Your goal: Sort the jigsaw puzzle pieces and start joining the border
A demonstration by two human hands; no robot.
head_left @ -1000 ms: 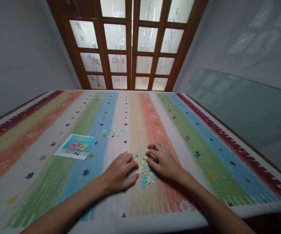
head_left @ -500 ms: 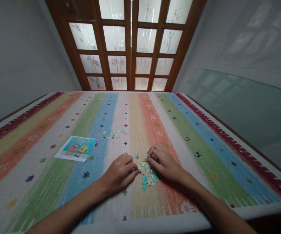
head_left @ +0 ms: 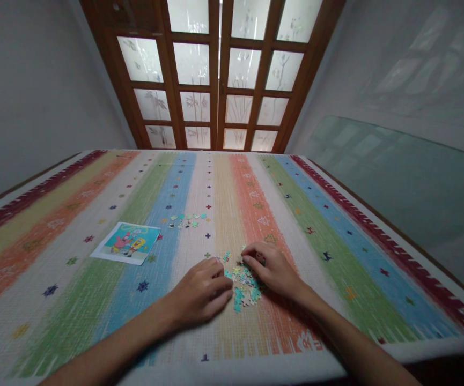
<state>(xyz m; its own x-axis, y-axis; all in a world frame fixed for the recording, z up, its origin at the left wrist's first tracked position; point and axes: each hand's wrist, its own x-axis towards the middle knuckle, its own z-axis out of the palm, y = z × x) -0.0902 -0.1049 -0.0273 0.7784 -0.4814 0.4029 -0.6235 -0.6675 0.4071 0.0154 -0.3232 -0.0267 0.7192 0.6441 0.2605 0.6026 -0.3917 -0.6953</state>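
A loose pile of jigsaw puzzle pieces (head_left: 244, 292), mostly teal, pale green and yellow, lies between my two hands. My left hand (head_left: 203, 292) rests at the pile's left edge with its fingers curled. What its fingertips may hold is hidden. On the upper right side of the pile, my right hand (head_left: 271, 266) bends thumb and forefinger toward each other over the pieces. Whether a piece sits between those fingertips is too small to make out. Just beyond the pile lies a small cluster of pieces (head_left: 226, 257).
Farther off to the left, several puzzle pieces (head_left: 195, 224) are spread in rough rows. Left of them a printed cartoon picture (head_left: 127, 244) lies flat. A striped cloth (head_left: 320, 300) covers the table. Wood-framed glass doors (head_left: 219, 102) stand behind, with walls at both sides.
My left hand's fingers have shifted slightly at the pile's edge, uncovering some teal pieces. My right hand has moved a little and its fingers have bent differently. The view has tilted slightly.
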